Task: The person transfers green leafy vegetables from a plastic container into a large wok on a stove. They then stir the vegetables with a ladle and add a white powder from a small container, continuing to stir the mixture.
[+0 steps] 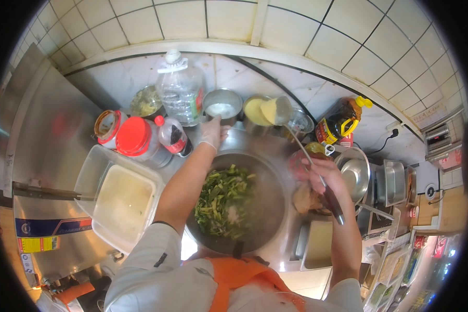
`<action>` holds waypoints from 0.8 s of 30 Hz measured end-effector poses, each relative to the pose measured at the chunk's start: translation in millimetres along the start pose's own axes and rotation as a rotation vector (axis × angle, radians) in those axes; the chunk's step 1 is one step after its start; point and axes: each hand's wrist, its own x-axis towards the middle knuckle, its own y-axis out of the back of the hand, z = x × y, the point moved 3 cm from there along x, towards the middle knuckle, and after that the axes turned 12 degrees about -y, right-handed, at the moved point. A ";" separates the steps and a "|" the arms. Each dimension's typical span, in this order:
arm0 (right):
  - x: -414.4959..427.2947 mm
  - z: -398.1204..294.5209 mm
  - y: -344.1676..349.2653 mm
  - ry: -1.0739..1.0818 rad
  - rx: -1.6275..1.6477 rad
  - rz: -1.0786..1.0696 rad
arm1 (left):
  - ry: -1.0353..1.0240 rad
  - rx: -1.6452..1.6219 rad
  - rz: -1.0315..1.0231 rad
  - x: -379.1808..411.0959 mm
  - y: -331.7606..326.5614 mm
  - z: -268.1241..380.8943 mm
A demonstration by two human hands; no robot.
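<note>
My left hand (213,134), in a thin clear glove, grips the near rim of a small metal bowl (222,102) of white powder or grains at the back of the counter. My right hand (323,173) holds a long-handled metal ladle (296,137) with a dark grip. The ladle's cup is heaped with yellow powder (269,111) and hangs over the right side of a metal pot of the same yellow powder (252,110). Below and between my arms is a large round pan (271,195) with chopped green vegetables (222,195). Steam blurs its right part.
Left of the pan stand an open plastic tub (124,195), a red-lidded jar (133,136), a cola bottle (174,134) and a large clear jug (181,87). On the right are a dark sauce jug (337,121), metal bowls (355,175) and a rectangular metal tray (318,243). A tiled wall (234,23) rises behind.
</note>
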 end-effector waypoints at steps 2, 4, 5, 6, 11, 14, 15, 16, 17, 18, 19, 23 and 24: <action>-26.5 10.6 -8.0 -0.017 -0.072 0.002 | -0.006 0.034 0.019 16.5 17.4 4.4; -62.5 23.1 -16.0 -0.045 -0.134 0.018 | -0.017 0.078 0.023 9.0 10.3 15.3; -74.7 40.9 -14.7 -0.112 -0.131 0.057 | -0.031 0.099 0.027 5.3 7.8 22.4; -86.0 57.6 -12.9 -0.170 -0.133 0.095 | -0.029 0.140 0.020 9.2 7.6 25.3; -78.6 60.1 -48.3 -0.016 -0.578 0.152 | -0.641 1.685 -0.425 14.1 18.7 21.7; -74.0 34.9 -75.5 0.010 -0.792 0.184 | -0.741 1.349 -0.092 -15.5 43.1 -3.6; -72.3 31.1 -82.8 0.035 -0.875 0.196 | -0.783 1.082 0.058 -31.5 55.7 -11.4; -72.8 31.3 -87.1 0.217 -1.007 0.233 | -0.816 0.805 0.197 -49.2 66.5 -19.7; -72.9 36.5 -86.8 0.396 -1.132 0.284 | -0.751 0.644 0.151 -78.3 65.7 -22.8; -74.0 38.9 -89.0 0.586 -1.253 0.325 | -0.686 0.486 0.119 -121.8 66.0 -7.5; -78.0 38.2 -94.9 0.559 -1.244 0.308 | -0.621 0.328 0.103 -148.0 69.7 5.9; -86.7 37.0 -116.3 0.465 -1.339 0.273 | -0.795 0.512 0.145 -161.6 74.7 10.8; -81.7 35.5 -115.6 0.468 -1.366 0.281 | -0.888 0.626 0.156 -153.4 70.2 17.3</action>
